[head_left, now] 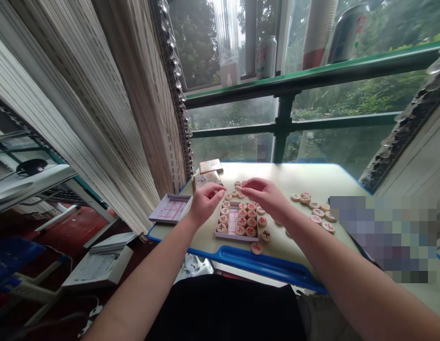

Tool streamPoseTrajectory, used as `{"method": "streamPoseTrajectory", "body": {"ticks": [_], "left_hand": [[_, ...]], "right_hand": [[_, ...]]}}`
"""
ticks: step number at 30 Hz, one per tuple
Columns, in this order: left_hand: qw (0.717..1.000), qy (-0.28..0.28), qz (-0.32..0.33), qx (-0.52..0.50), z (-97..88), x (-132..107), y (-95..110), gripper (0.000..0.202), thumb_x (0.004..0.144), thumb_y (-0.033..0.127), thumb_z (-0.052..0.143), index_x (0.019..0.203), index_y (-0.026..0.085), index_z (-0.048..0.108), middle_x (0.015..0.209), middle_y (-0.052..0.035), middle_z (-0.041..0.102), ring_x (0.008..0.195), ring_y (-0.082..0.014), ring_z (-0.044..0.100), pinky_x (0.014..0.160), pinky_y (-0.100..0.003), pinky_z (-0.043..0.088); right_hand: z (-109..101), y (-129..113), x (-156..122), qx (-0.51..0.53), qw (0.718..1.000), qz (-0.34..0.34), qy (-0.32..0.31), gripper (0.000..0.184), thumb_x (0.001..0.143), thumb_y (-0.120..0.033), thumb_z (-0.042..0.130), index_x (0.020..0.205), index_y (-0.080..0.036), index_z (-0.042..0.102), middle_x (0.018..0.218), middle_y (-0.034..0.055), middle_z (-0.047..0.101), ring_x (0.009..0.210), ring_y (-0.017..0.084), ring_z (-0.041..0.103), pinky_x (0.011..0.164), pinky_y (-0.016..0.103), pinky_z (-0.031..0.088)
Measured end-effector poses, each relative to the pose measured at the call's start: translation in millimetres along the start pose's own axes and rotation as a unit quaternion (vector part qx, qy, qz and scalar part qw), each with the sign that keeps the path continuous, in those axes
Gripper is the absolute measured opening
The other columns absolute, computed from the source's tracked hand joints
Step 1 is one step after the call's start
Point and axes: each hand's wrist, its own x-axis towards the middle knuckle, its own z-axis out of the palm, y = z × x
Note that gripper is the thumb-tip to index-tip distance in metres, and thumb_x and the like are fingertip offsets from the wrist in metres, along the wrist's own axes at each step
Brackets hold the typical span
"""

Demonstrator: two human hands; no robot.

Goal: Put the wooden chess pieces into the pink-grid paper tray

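Observation:
A shallow open box holds columns of round wooden Chinese chess pieces, black-marked on the left and red-marked on the right, with bare printed bottom between. Above its left far corner, my left hand is closed, fingertips pinched together; whether anything is in them is hidden. My right hand reaches over the box's far right side and pinches a pale Chinese chess piece at its fingertips. Loose pieces lie just beyond the box, under and between the hands. More, such as a red-marked piece, lie along its right side.
The box lid lies at the table's left edge. Two small decorated boxes sit at the back left. Loose pieces are scattered on the right, near a blurred-out object. A blue tray groove runs along the front edge.

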Motion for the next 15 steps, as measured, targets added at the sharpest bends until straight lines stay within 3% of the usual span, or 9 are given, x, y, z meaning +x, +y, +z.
{"method": "streamPoseTrajectory", "body": {"ticks": [3,7,10,15], "left_hand": [[0.99,0.003,-0.083,-0.11,6.1,30,-5,0.021,0.07,0.035,0.062,0.073,0.014,0.064,0.057,0.0015,0.052,0.048,-0.0074,0.039,0.045,-0.022,0.028],[0.976,-0.042,-0.112,-0.184,14.2,56,-19,0.019,0.065,0.032,0.063,0.065,0.013,0.063,0.049,0.0036,0.047,0.044,-0.0054,0.033,0.043,-0.023,0.022],[0.966,-0.086,-0.147,-0.195,17.3,53,-28,0.019,0.062,0.031,0.066,0.067,0.013,0.066,0.049,0.0037,0.047,0.045,-0.0053,0.033,0.045,-0.023,0.023],[0.931,-0.197,-0.175,-0.253,14.7,37,-26,0.032,0.063,0.032,0.071,0.089,0.012,0.073,0.058,-0.0004,0.057,0.047,-0.0046,0.036,0.044,-0.021,0.023]], "right_hand": [[-1,1,2,-0.024,1.0,-0.005,0.01,0.031,0.068,-0.046,0.071,0.079,-0.017,0.066,0.079,0.0043,0.068,0.072,0.015,0.061,0.066,0.031,0.048],[-1,6,4,-0.07,0.997,-0.032,0.018,0.032,0.071,-0.048,0.068,0.082,-0.018,0.066,0.083,0.0063,0.068,0.073,0.017,0.061,0.065,0.032,0.05],[-1,11,5,-0.116,0.991,-0.058,0.025,0.029,0.075,-0.046,0.064,0.086,-0.019,0.067,0.084,0.0067,0.069,0.07,0.016,0.06,0.061,0.031,0.05],[-1,15,6,-0.226,0.968,-0.106,0.013,0.017,0.079,-0.035,0.062,0.084,-0.021,0.068,0.076,0.0037,0.068,0.06,0.012,0.054,0.055,0.027,0.045]]}}
